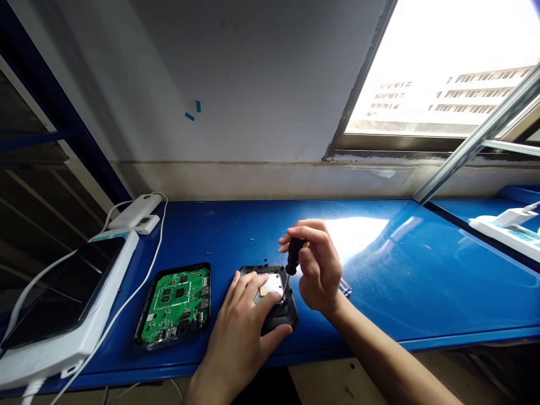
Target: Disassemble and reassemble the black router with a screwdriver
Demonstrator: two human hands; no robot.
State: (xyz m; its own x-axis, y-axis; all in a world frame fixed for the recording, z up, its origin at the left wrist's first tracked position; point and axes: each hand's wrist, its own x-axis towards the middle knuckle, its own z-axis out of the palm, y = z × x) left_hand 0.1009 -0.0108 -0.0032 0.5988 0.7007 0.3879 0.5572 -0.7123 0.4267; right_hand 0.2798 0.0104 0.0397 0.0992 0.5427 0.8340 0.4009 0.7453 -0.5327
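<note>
A black plastic housing [276, 322] with a silvery plate [275, 281] inside lies on the blue table. My left hand [246, 306] rests over it, fingers spread across its left part and thumb near the lower edge. My right hand [318, 264] is closed round the black handle of a screwdriver [294, 256], whose thin shaft slants down to the right side of the plate, beside a left fingertip. Where the tip ends is too small to tell. To the left sits a second black housing with a green circuit board [179, 298].
Several tiny screws [252, 239] are scattered behind the housings. A phone [63, 287] on a white device, with white cables, stands at the far left. A small clear object [345, 287] lies beyond my right wrist. A white power strip [506, 232] is at the far right.
</note>
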